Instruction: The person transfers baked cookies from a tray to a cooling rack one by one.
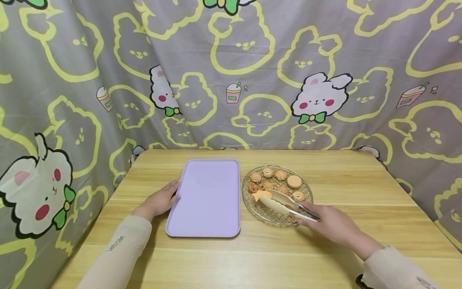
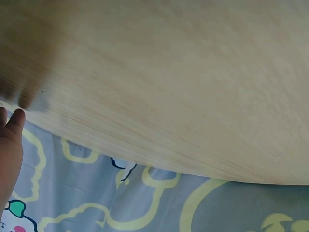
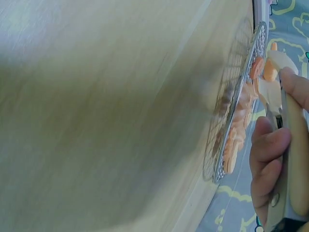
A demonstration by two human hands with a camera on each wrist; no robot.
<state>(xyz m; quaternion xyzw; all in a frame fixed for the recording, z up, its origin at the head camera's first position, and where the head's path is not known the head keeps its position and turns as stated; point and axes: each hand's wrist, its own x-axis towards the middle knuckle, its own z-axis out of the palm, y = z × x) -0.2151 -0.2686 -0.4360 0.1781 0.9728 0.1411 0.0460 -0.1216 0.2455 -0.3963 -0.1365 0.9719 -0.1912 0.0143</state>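
My right hand point(image 1: 333, 224) grips a pair of metal tongs point(image 1: 303, 214) with pale, cream-coloured tips. Between those tips is an orange, fish-shaped cookie point(image 1: 261, 195), held over the left part of a round wire rack point(image 1: 265, 218). In the right wrist view the thumb and curled fingers lie around the tongs' handles point(image 3: 294, 169), and the orange cookie point(image 3: 270, 71) shows above the rack's rim. Along the left edge of a lilac rectangular tray point(image 1: 206, 196) my left hand point(image 1: 161, 200) rests, fingers extended at the rim. Only fingertips and part of that hand point(image 2: 12, 137) show in the left wrist view.
Several baked cookies lie on the rack, among them a round cookie point(image 1: 294, 181), swirled ones and a brown pretzel-shaped one point(image 1: 253, 187). Tray and rack stand side by side on a wooden table point(image 1: 288, 257). A patterned grey curtain point(image 1: 231, 120) hangs behind it and at the sides.
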